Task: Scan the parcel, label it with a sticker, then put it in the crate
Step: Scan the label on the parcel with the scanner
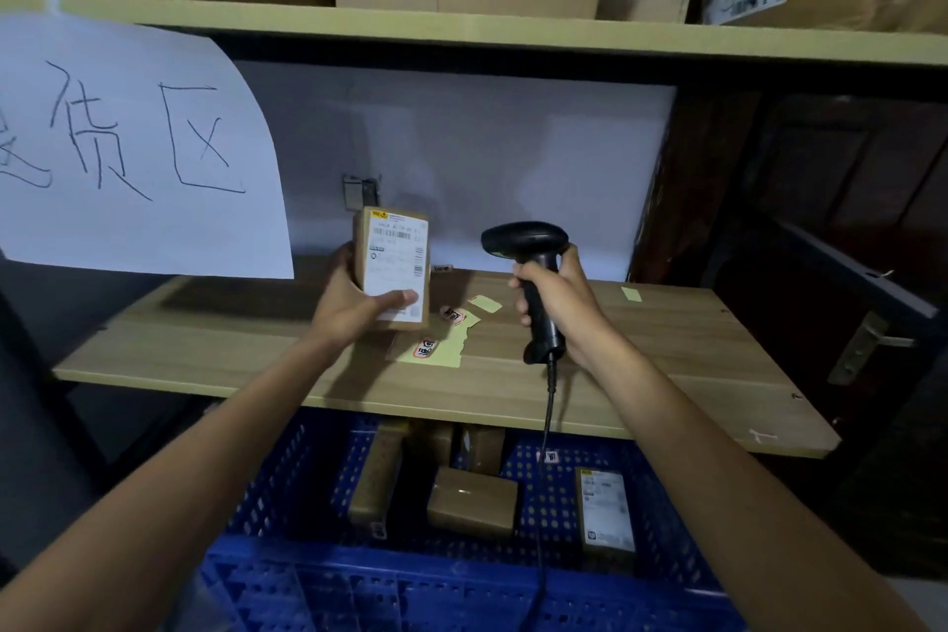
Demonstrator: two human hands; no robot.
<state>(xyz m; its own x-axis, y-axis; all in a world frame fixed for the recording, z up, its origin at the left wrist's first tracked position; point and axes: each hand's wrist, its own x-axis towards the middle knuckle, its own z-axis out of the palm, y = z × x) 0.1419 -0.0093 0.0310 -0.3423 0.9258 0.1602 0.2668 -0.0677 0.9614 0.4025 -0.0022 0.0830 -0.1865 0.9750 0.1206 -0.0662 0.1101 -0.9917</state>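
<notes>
Wooden shelf [667, 354] above a blue crate [410, 580] already holding several parcels. The left hand [354, 303] grasps the parcel [392, 264] upright above the shelf, printed label facing the viewer, thumb across its lower edge. The right hand [561, 308] is clenched around the handle of a black scanner [528, 272], whose head points toward the parcel. Sticker sheet [436, 349] lies just beneath. Risk: the scanner's oblique angle to the barcode may cause a failed read.

Dim, bluish light; soft focus, edges bowed.
</notes>
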